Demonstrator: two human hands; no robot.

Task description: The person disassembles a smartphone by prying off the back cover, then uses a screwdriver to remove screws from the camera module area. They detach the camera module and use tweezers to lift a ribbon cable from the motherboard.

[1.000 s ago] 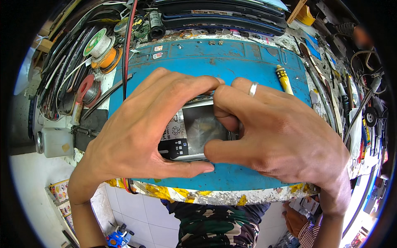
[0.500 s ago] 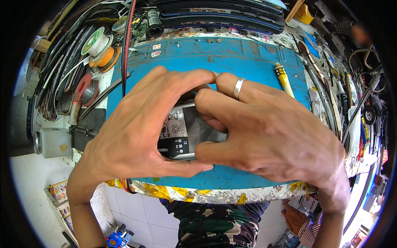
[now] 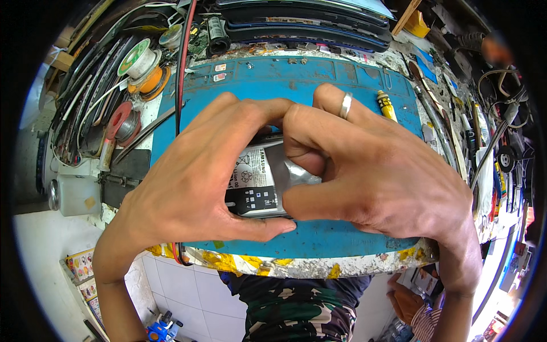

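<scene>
An opened phone [image 3: 279, 165] is held over the blue mat, its battery [image 3: 256, 166] uncovered. The battery has a white printed label and a black strip with small white squares; a shiny grey face lies to the right. My left hand [image 3: 182, 171] wraps the phone's left end, thumb along the near edge and fingers arched past the far edge. Curled over the right end, my right hand [image 3: 376, 171], with a silver ring, has its thumb at the near edge and bent index finger toward the far side. The hands hide much of the phone's outline and most fingertips.
The blue work mat [image 3: 273, 77] covers the bench. Solder spools [image 3: 137, 60] and cables lie at left, beside a clear jar [image 3: 77, 196]. A red-and-black cable [image 3: 181, 74] crosses the mat's left side. Right are a yellow tube [image 3: 387, 106] and tools; stacked laptops [image 3: 307, 28] stand behind.
My right hand has shifted slightly right, and its ringed finger has lifted from beside my left fingertips. More of the battery label and grey face now shows. My left hand still holds the phone.
</scene>
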